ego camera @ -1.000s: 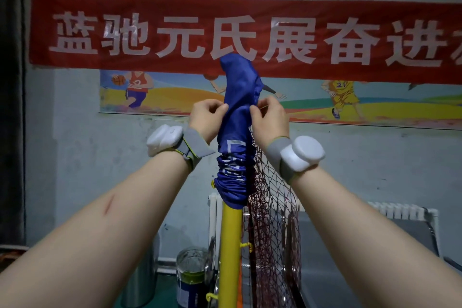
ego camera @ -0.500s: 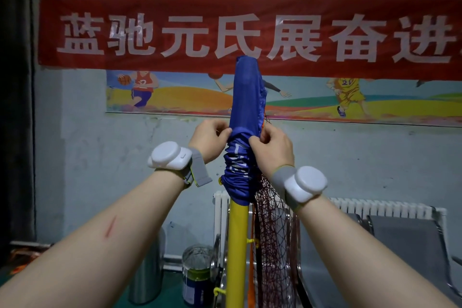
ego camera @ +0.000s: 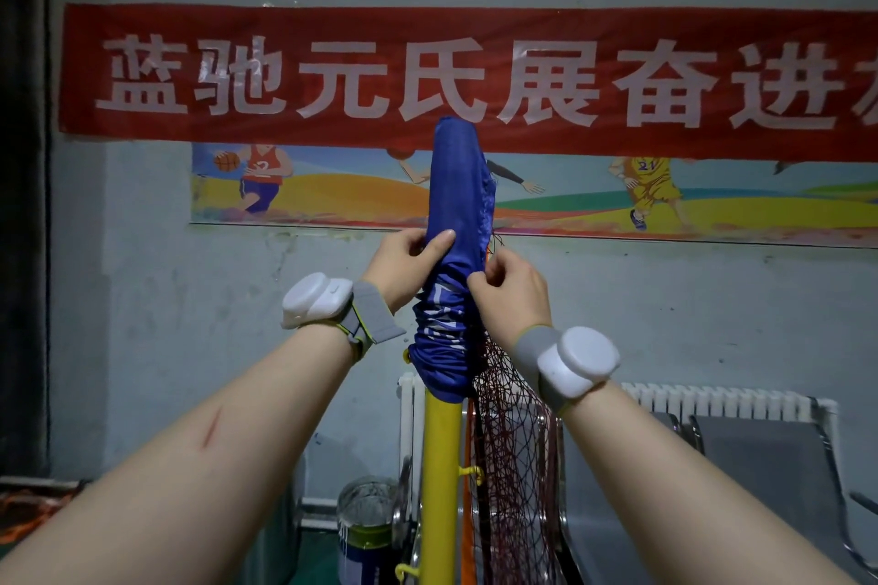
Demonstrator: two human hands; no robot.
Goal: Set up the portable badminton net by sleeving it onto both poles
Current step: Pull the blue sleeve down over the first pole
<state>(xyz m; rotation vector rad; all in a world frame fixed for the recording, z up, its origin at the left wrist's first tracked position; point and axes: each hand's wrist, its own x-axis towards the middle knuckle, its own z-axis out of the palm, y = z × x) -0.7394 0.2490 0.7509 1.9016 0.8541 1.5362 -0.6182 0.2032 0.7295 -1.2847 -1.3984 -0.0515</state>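
A yellow pole [ego camera: 439,485] stands upright in front of me. The net's blue fabric sleeve [ego camera: 456,204] covers its top and is bunched in folds lower down. My left hand [ego camera: 404,264] grips the sleeve from the left, thumb across the front. On the right side, my right hand [ego camera: 510,295] pinches the same fabric slightly lower. Dark red netting [ego camera: 515,456] hangs from the sleeve's right edge beside the pole. Small yellow hooks [ego camera: 468,472] stick out of the pole below the sleeve.
A red banner [ego camera: 475,76] and a sports mural hang on the grey wall behind. Below are a white radiator [ego camera: 703,404], grey metal chairs [ego camera: 769,466] at right, and a paint can [ego camera: 366,527] left of the pole's base.
Both hands have slid down the pole with the sleeve fabric, so more smooth sleeve stands above them and the bunched part sits lower.
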